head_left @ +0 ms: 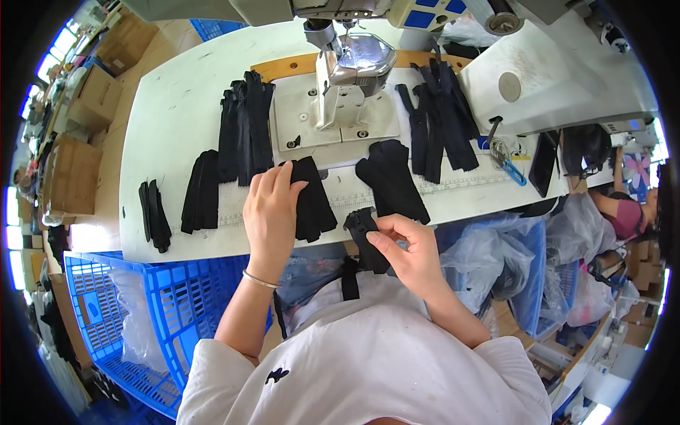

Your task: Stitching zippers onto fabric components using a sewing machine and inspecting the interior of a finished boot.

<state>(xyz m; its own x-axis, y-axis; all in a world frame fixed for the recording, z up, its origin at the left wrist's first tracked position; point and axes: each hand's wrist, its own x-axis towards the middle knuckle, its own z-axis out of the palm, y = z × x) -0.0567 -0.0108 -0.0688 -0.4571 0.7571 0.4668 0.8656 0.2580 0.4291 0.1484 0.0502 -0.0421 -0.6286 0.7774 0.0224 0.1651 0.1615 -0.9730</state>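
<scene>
Left grip (269,205) palm-down, thumb spread, over dark strips (315,209); right grip (412,253) pinches black piece (365,239). Blue crate (92,306), blue bin (523,308): clear plastic (138,319) inside.

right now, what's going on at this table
A person is handling black strips at a sewing machine. The right hand pinches a small dark piece in front of the table's near edge. The left hand is at the left side of a black bundle lying on the table. More bundles lie left and right of the machine, and a phone lies at the far right. Nothing is under the needle that I can make out.
</scene>
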